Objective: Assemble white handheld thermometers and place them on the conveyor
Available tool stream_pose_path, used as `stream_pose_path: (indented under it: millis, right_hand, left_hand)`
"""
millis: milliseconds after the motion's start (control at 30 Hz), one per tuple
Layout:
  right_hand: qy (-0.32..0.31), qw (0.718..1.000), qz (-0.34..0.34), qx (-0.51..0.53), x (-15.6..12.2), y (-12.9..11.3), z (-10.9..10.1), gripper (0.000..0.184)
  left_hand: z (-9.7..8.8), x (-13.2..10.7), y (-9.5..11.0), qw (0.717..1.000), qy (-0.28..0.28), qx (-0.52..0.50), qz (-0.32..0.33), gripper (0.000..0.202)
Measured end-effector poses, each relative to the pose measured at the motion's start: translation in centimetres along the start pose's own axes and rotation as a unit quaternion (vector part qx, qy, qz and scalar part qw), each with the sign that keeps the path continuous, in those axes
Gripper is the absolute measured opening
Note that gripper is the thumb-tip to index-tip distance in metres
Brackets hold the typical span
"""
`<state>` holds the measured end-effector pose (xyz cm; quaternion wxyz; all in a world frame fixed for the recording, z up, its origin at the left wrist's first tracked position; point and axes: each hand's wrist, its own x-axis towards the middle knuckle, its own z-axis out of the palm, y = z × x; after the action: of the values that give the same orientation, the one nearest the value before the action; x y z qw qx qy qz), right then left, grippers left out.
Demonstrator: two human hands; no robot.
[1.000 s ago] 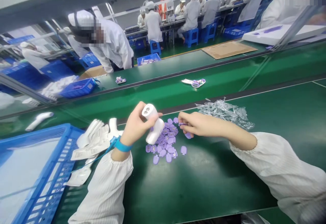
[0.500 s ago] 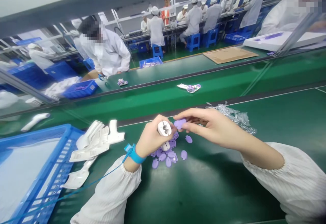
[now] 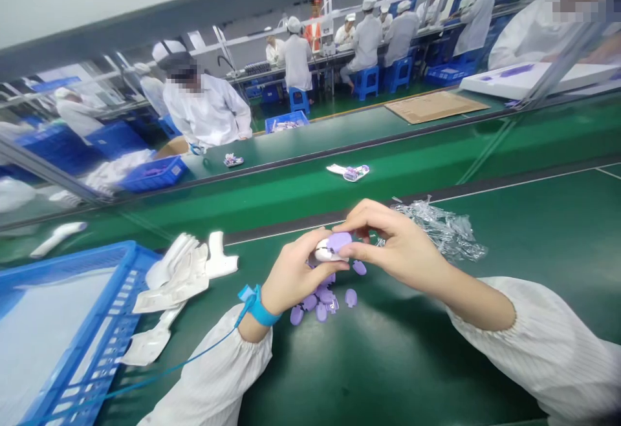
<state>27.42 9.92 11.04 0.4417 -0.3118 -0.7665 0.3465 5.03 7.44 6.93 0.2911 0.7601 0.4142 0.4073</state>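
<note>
My left hand, with a blue wrist strap at its wrist, is closed around a white plastic housing. Between the thumb and fingers of my right hand is a purple oval plastic cover, held against the end of the housing. The fingers partly hide where the two parts meet. Below my hands, several loose purple covers lie in a pile on the green work surface, partly behind my left hand.
Left stands a blue basket, with white curved housings beside it. Clear plastic scraps lie right of my hands. Beyond, a green belt carries a white-and-purple part. Co-workers sit or stand farther back.
The housing in my left hand has turned from end-on to lying sideways. My right hand has brought the purple cover onto its end. The part on the belt has shifted left.
</note>
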Motion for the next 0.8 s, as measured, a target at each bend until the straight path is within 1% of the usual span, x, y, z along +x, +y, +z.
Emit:
stream_pose_path:
  millis: [67,133,233,300,333,367,533,600,667,733,800]
  right_hand:
    - [-0.016,0.999,-0.027,-0.003,-0.2,0.3,0.2,0.018]
    - [-0.016,0.999,-0.046,-0.020,-0.3,0.3,0.2,0.017]
    - [-0.009,0.998,-0.048,-0.046,-0.2,0.1,0.0,0.016]
    - [-0.017,0.997,-0.045,-0.056,-0.1,-0.1,-0.2,0.015]
    - [-0.025,0.997,-0.048,-0.059,-0.1,-0.1,-0.3,0.015]
    - [-0.032,0.996,-0.053,-0.063,-0.1,-0.2,-0.4,0.015]
    - [-0.055,0.991,-0.081,-0.088,-0.3,0.0,-0.3,0.016]
    - [-0.076,0.988,-0.091,-0.098,-0.5,0.0,-0.1,0.017]
    - [-0.089,0.984,-0.101,-0.114,-0.8,-0.2,0.2,0.017]
    - [-0.085,0.982,-0.097,-0.136,-1.1,-0.5,0.5,0.013]
    - [-0.071,0.983,-0.078,-0.149,-1.3,-0.8,0.9,0.006]
  left_hand:
    - [0.1,-0.1,0.2,1.000,0.005,0.002,-0.003,0.039]
    - [0.1,-0.2,0.2,1.000,0.002,0.004,-0.001,0.041]
    - [0.0,-0.2,0.1,1.000,0.002,0.009,0.010,0.054]
    - [-0.1,-0.2,0.0,1.000,0.005,0.017,0.017,0.062]
    - [-0.1,-0.1,0.0,0.999,0.004,0.023,0.022,0.062]
    - [-0.2,-0.1,0.0,0.999,0.002,0.027,0.028,0.060]
    - [-0.3,0.1,0.3,0.998,0.004,0.037,0.059,0.035]
    - [-0.3,0.0,0.2,0.996,-0.009,0.058,0.070,0.026]
    - [-0.3,-0.2,0.2,0.991,-0.022,0.094,0.088,0.022]
    - [-0.1,-0.5,0.4,0.986,-0.028,0.129,0.100,0.020]
    - [0.4,-0.8,0.8,0.984,-0.021,0.148,0.096,0.016]
